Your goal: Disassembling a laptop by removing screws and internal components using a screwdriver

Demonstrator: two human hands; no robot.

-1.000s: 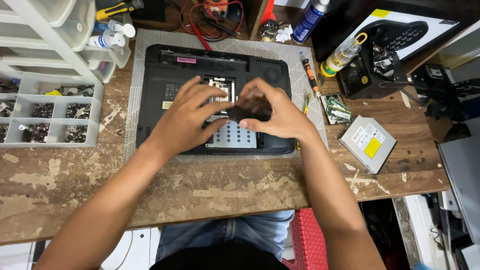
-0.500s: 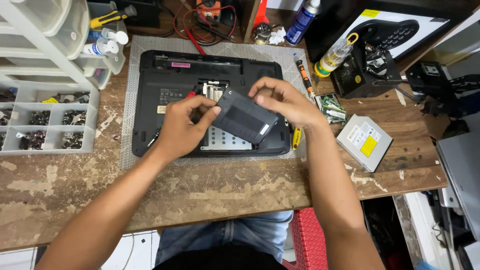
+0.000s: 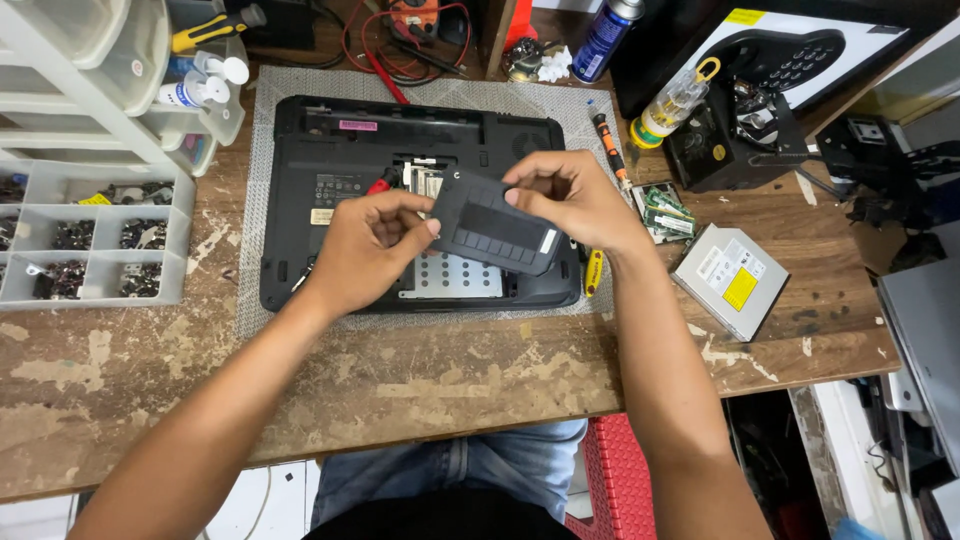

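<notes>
Both hands' fingers (image 3: 425, 226) pinching cover panel (image 3: 497, 236)

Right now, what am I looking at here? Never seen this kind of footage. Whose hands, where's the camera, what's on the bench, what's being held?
There is no machine: a person works with two bare hands, filmed by one camera worn on their head, looking down. The left hand and right hand together hold a flat black plastic cover panel, lifted above an upside-down black laptop whose bay is open. The laptop lies on a grey mat on a worn wooden bench. To the left stands a parts tray of small hardware; to the right lie a silver optical drive, memory modules and a small screwdriver.
</notes>
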